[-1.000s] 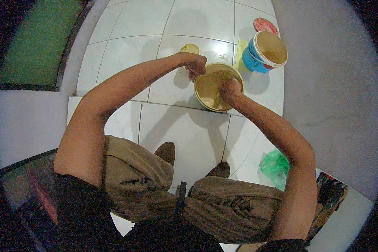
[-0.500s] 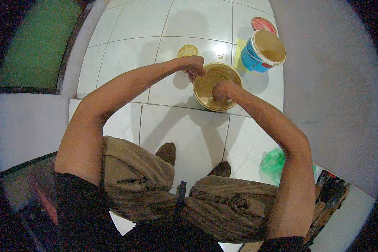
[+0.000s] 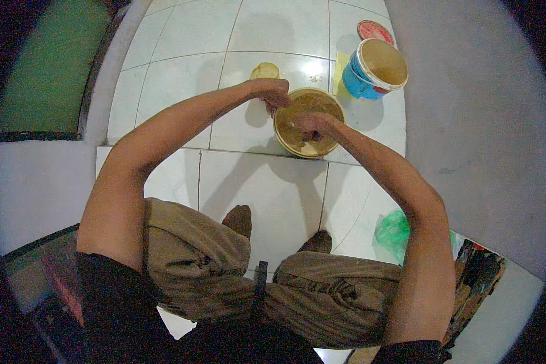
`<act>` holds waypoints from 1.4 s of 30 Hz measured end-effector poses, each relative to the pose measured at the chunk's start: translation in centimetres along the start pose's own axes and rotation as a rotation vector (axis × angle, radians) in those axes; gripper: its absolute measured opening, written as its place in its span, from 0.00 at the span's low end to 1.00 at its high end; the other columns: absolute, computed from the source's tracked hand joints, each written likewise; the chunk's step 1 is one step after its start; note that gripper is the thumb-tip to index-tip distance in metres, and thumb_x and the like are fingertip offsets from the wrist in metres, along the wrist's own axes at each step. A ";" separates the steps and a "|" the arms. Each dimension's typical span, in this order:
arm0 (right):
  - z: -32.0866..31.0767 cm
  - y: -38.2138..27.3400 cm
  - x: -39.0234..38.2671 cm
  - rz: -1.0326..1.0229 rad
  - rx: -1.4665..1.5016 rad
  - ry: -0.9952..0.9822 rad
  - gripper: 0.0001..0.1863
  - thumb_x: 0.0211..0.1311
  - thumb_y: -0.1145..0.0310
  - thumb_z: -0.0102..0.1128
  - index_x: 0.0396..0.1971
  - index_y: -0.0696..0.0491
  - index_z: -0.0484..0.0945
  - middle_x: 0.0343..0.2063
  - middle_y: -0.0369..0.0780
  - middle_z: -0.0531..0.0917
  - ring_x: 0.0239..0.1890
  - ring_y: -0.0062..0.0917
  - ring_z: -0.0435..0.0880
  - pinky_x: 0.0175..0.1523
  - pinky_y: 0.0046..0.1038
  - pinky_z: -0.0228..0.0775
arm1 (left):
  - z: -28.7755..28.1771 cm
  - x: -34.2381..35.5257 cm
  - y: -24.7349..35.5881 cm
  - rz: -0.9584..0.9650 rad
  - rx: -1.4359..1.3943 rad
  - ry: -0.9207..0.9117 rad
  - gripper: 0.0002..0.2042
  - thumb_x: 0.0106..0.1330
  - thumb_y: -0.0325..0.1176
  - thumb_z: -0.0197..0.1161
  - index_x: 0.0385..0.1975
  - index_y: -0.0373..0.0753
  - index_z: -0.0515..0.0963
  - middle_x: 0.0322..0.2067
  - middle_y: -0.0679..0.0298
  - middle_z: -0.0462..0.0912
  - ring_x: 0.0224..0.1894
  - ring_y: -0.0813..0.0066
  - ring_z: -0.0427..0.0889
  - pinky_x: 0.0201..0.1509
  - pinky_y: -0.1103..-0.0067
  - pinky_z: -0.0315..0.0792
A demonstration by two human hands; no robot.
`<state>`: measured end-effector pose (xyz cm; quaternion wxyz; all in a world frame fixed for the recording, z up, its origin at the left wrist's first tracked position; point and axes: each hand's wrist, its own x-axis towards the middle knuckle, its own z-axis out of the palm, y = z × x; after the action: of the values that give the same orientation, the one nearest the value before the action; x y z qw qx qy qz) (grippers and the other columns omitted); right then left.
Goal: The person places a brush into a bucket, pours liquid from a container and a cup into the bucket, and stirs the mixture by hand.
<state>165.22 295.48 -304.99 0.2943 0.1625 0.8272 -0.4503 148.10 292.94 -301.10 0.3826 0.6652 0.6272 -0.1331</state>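
A round tub with a pale rim and brownish inside stands on the white tiles in front of me. My left hand is closed on its far left rim. Inside the tub is my right hand, bent at the wrist, its fingers curled low toward the left. Whatever those fingers hold, if anything, cannot be made out. A pale patch shows on the tub's bottom beside them. Just beyond my left hand sits a small yellowish rounded thing.
At the far right a blue bucket with a white rim and tan inside stands on a yellow sheet. Behind it lies a red round lid. A green plastic bag rests by my right forearm. A grey wall borders the right side.
Inside the tub, my right hand has moved leftward, uncovering a pale patch on the bottom. My left hand keeps its place on the rim. The whole view has shifted slightly.
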 end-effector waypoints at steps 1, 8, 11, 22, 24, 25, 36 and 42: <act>-0.6 -0.6 -0.9 0.006 -0.002 0.005 0.09 0.50 0.68 0.52 0.16 0.53 0.66 0.10 0.34 0.66 0.09 0.21 0.63 0.11 0.29 0.54 | -0.3 0.0 0.3 -0.017 -0.027 0.067 0.16 0.48 0.38 0.54 0.12 0.29 0.75 0.12 0.57 0.76 0.13 0.72 0.74 0.13 0.75 0.65; -1.0 2.3 0.3 0.007 0.575 0.153 0.09 0.49 0.68 0.52 0.14 0.52 0.67 0.10 0.34 0.66 0.10 0.20 0.64 0.12 0.27 0.55 | -2.0 -1.0 1.1 0.056 0.180 0.047 0.17 0.48 0.42 0.60 0.16 0.30 0.75 0.18 0.55 0.79 0.21 0.67 0.79 0.22 0.70 0.72; -0.9 -0.6 -0.7 0.019 0.563 0.167 0.09 0.47 0.65 0.54 0.15 0.53 0.69 0.12 0.36 0.68 0.13 0.23 0.66 0.17 0.29 0.58 | -1.1 -1.8 -0.7 0.071 0.101 0.085 0.16 0.48 0.41 0.60 0.16 0.30 0.75 0.17 0.56 0.79 0.20 0.67 0.79 0.22 0.70 0.72; -2.1 -3.4 -6.2 0.012 -0.600 0.421 0.16 0.39 0.57 0.59 0.21 0.56 0.77 0.19 0.43 0.77 0.25 0.34 0.74 0.35 0.34 0.68 | -3.0 -4.0 2.5 -0.015 -0.027 -0.026 0.15 0.50 0.36 0.53 0.16 0.27 0.76 0.19 0.55 0.80 0.19 0.69 0.81 0.24 0.74 0.75; -1.9 -4.1 -6.5 0.029 -0.516 0.525 0.16 0.37 0.57 0.57 0.22 0.55 0.78 0.21 0.45 0.78 0.27 0.36 0.76 0.36 0.36 0.68 | -3.0 -3.6 2.1 -0.011 -0.024 -0.007 0.14 0.47 0.36 0.55 0.15 0.28 0.76 0.18 0.53 0.79 0.19 0.67 0.80 0.23 0.72 0.73; -2.0 -4.6 -6.7 0.028 -0.513 0.525 0.16 0.37 0.57 0.57 0.22 0.55 0.78 0.21 0.45 0.78 0.27 0.36 0.76 0.36 0.36 0.68 | -2.9 -3.5 2.0 -0.007 -0.021 0.006 0.14 0.43 0.37 0.57 0.14 0.28 0.76 0.16 0.52 0.78 0.18 0.65 0.79 0.22 0.69 0.71; -0.1 -4.6 -5.1 -0.139 -0.722 0.681 0.07 0.46 0.67 0.54 0.25 0.51 0.78 0.26 0.43 0.80 0.35 0.35 0.79 0.36 0.36 0.71 | -4.1 -3.3 3.9 0.002 0.027 -0.021 0.14 0.46 0.33 0.53 0.16 0.25 0.75 0.17 0.52 0.79 0.20 0.67 0.80 0.23 0.74 0.74; -2.1 -6.4 -5.5 0.121 -0.742 0.429 0.09 0.44 0.65 0.58 0.28 0.49 0.79 0.23 0.41 0.81 0.31 0.34 0.80 0.35 0.34 0.72 | -3.7 -3.2 3.0 0.060 0.038 -0.005 0.15 0.47 0.35 0.56 0.16 0.25 0.75 0.18 0.51 0.79 0.20 0.67 0.80 0.23 0.74 0.74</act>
<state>165.40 293.72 -296.46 0.1798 0.1837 0.9645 -0.0605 149.25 293.28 -295.47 0.3752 0.6907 0.6033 -0.1352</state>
